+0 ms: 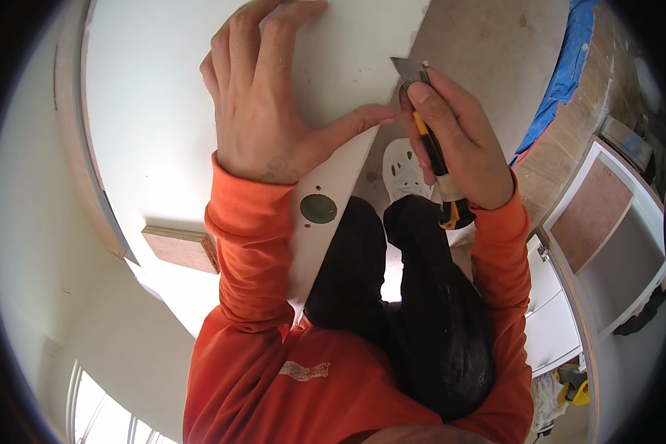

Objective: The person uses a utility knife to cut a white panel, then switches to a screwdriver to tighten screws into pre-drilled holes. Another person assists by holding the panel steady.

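My left hand (263, 111) lies on a white panel (355, 55) with its fingers spread, the thumb stretched to the panel's right edge. Just right of that thumb, my right hand (462, 129) is closed round a utility knife (430, 145) with a black and yellow handle. Its metal blade (408, 70) is out and points up and left at the panel's edge. Whether the blade touches the panel I cannot tell. Below my left wrist the panel has a round recess (318, 209) with small holes beside it.
A short wooden block (179, 248) sits on white at the left. My legs in black trousers (440, 311) and a white shoe (403, 170) are below the panel's edge. A blue sheet (556, 92) lies on the floor at the right, near a white-framed cabinet piece (629, 185).
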`<control>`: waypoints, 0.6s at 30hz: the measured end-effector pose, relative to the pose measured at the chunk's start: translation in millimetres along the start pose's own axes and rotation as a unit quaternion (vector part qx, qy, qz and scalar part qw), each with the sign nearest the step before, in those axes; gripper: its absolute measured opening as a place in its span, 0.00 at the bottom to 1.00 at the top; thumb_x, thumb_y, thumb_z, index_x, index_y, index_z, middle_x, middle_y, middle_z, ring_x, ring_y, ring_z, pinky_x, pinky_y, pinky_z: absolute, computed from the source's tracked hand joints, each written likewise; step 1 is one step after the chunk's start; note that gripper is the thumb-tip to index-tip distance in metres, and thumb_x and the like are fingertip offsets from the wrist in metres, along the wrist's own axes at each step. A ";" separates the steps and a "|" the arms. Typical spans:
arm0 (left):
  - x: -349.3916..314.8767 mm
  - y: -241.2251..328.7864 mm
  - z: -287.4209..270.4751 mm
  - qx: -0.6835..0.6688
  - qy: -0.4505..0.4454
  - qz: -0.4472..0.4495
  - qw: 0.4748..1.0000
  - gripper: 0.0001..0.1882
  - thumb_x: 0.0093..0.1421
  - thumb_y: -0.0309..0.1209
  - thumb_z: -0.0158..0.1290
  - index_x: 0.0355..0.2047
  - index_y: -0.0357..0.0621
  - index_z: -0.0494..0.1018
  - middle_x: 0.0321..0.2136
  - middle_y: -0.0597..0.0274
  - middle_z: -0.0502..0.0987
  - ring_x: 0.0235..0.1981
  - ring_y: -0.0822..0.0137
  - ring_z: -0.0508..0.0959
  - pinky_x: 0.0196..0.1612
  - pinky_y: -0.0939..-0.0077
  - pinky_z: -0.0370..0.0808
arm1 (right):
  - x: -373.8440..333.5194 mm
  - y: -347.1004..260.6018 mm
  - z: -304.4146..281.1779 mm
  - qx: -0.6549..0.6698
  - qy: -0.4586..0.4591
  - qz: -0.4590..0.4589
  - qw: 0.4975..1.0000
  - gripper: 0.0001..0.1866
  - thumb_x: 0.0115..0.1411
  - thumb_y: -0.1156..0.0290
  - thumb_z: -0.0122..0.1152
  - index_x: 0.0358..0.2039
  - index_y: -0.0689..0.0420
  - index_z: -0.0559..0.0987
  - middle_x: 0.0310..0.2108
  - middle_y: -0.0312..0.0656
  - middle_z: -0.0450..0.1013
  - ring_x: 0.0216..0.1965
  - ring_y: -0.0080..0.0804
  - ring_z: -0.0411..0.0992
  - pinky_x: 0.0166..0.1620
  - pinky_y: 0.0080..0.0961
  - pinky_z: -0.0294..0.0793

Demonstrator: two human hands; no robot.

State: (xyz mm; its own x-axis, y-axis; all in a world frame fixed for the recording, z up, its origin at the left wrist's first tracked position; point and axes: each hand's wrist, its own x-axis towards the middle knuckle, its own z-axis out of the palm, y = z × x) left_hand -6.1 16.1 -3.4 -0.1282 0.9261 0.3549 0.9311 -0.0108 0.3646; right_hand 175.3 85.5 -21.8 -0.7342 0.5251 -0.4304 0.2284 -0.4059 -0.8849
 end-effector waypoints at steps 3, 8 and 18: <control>-5.6 -4.7 -1.5 0.017 -0.067 -0.030 0.997 0.62 0.32 0.57 0.72 0.60 0.29 0.57 0.60 0.36 0.61 0.64 0.40 0.59 0.65 0.51 0.52 | 0.1 -2.8 -1.0 -0.023 0.002 0.009 1.000 0.18 0.71 0.59 0.40 0.30 0.59 0.68 0.10 0.34 0.63 0.09 0.19 0.60 0.17 0.18 0.61; -6.5 -7.1 -0.7 0.008 -0.063 -0.033 0.997 0.64 0.30 0.57 0.72 0.60 0.29 0.57 0.59 0.34 0.62 0.63 0.39 0.59 0.65 0.49 0.52 | -4.1 -8.6 8.8 -0.067 0.049 0.013 0.996 0.18 0.71 0.60 0.41 0.31 0.61 0.68 0.10 0.35 0.64 0.10 0.21 0.62 0.17 0.20 0.62; -8.0 -9.5 -0.9 0.012 -0.095 -0.046 0.994 0.66 0.28 0.62 0.70 0.61 0.30 0.58 0.61 0.35 0.60 0.65 0.38 0.56 0.66 0.46 0.49 | -4.0 -8.0 11.0 -0.042 0.049 0.027 0.998 0.16 0.71 0.62 0.40 0.32 0.62 0.68 0.11 0.35 0.63 0.10 0.21 0.61 0.17 0.21 0.62</control>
State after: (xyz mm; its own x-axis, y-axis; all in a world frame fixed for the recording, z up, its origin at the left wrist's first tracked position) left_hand -14.2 8.5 -8.9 -0.1483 0.9772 0.1521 0.9265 0.0835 0.3669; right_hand 169.3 78.4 -11.0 -0.6546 0.5762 -0.4894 0.3213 -0.3740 -0.8700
